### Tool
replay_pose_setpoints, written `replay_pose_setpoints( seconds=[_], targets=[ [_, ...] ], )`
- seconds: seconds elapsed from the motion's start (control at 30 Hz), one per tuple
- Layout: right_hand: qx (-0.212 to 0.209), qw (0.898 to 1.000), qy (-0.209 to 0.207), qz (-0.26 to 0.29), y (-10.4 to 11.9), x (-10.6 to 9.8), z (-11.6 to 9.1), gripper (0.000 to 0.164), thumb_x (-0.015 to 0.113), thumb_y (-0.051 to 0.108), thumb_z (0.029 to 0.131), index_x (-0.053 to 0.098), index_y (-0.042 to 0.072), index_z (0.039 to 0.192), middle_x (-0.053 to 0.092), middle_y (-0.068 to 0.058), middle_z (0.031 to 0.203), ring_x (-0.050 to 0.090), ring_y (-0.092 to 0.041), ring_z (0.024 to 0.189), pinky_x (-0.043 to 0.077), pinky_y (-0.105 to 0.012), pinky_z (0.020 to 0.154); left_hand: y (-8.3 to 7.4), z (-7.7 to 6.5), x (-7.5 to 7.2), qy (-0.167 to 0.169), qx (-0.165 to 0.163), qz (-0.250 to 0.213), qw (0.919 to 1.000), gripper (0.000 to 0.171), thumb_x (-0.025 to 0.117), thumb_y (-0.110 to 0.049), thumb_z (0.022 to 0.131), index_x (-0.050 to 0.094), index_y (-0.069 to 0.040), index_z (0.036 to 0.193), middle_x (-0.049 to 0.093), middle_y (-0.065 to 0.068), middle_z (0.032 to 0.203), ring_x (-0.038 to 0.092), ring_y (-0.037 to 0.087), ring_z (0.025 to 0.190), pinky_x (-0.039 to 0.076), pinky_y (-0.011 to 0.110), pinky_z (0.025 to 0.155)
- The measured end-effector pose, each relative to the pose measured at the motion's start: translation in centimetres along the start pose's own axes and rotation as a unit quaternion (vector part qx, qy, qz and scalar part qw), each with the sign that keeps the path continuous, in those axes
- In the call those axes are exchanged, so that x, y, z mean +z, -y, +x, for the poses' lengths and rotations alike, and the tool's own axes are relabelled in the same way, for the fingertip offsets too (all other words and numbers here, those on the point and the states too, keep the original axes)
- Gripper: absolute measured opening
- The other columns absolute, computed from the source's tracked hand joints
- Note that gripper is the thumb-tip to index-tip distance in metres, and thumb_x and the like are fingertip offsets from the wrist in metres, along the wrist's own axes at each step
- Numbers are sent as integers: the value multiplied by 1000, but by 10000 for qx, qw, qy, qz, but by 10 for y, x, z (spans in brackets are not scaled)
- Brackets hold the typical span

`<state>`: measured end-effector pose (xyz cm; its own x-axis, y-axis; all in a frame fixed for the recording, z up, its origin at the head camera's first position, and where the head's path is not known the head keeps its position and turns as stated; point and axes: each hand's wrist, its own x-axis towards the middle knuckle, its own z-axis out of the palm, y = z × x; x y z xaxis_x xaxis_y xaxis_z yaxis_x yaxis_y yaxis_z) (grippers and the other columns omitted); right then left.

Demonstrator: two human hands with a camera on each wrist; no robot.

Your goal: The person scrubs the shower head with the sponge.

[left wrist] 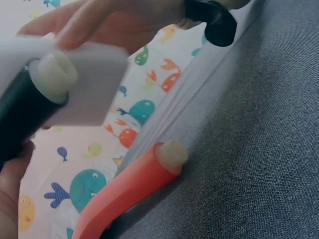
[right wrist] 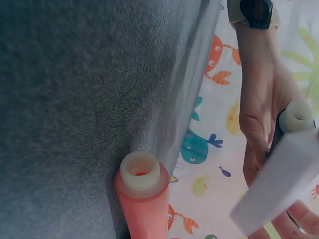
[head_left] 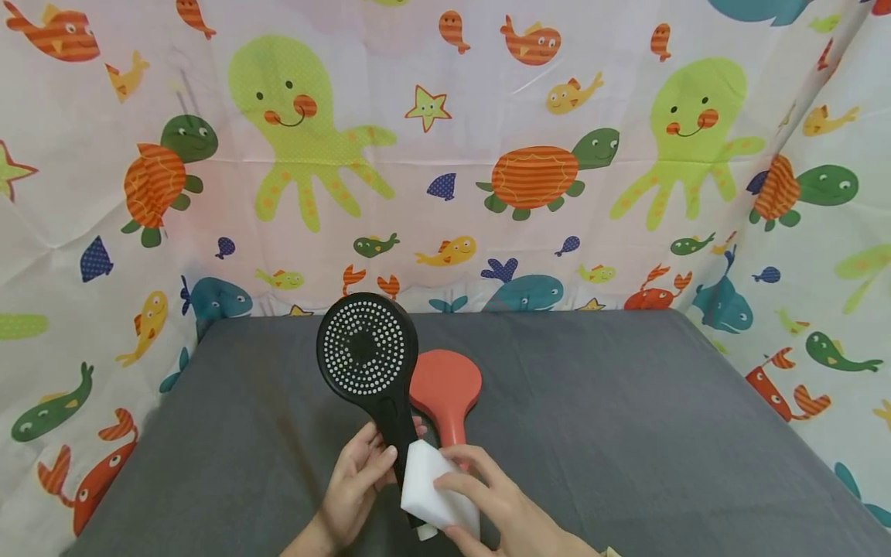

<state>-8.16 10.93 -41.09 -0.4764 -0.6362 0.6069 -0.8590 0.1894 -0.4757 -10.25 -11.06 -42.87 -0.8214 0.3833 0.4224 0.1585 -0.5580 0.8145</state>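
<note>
A black shower head (head_left: 366,348) with a round face of pale nozzles is held up by my left hand (head_left: 358,472), its fingers and thumb around the handle. My right hand (head_left: 497,495) grips a white sponge block (head_left: 435,487) against the lower handle. The pale threaded end (left wrist: 55,74) of the black handle sticks out beside the sponge in the left wrist view. Behind them a red shower head (head_left: 445,383) lies on the grey cloth, its pale connector (right wrist: 140,172) showing in the right wrist view.
Grey cloth (head_left: 592,418) covers the table. A white curtain (head_left: 418,209) printed with sea animals stands along the back and both sides. Dark bands sit on the wrists, one of them a wrist strap (right wrist: 256,12) in the right wrist view.
</note>
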Motion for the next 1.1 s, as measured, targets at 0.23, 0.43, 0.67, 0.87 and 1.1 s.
replay_pose_setpoints(
  seconds=[0.23,0.43,0.67,0.87,1.1],
  targets=[
    [351,9975,-607,-19,-1,7,7,40,62,12,89,44,6,123,39,-14,127,46,-21,107,48,-27,76,4,-1,0,27,-267,268,9993,43,37,7,96,25,16,136,52,12,126,54,19,110,51,31,81],
    [1134,9748,-1854,510,-9,5,34,46,62,-1,86,36,2,125,39,-13,123,46,-21,108,51,-31,74,12,-5,4,263,-648,235,9973,43,37,5,96,26,13,137,51,14,128,53,23,113,51,37,81],
    [1526,9683,-1704,1009,-12,4,36,42,59,4,90,38,7,126,42,-7,122,52,-24,108,52,-34,75,11,-5,4,45,-528,450,9976,41,40,6,95,30,15,134,53,13,122,55,21,109,52,37,80],
    [1313,9886,-421,598,-3,13,9,39,62,16,90,40,14,122,42,-3,118,46,-15,99,49,-29,70,0,-1,2,-486,215,1249,9907,40,49,10,89,39,17,127,52,14,125,48,16,118,42,25,94],
    [1167,9907,-436,548,-1,10,8,41,64,14,88,40,13,121,41,-3,118,48,-15,97,50,-27,68,1,1,2,-319,562,1200,9907,40,50,13,88,41,16,127,48,20,130,43,18,124,37,25,100]
  ],
)
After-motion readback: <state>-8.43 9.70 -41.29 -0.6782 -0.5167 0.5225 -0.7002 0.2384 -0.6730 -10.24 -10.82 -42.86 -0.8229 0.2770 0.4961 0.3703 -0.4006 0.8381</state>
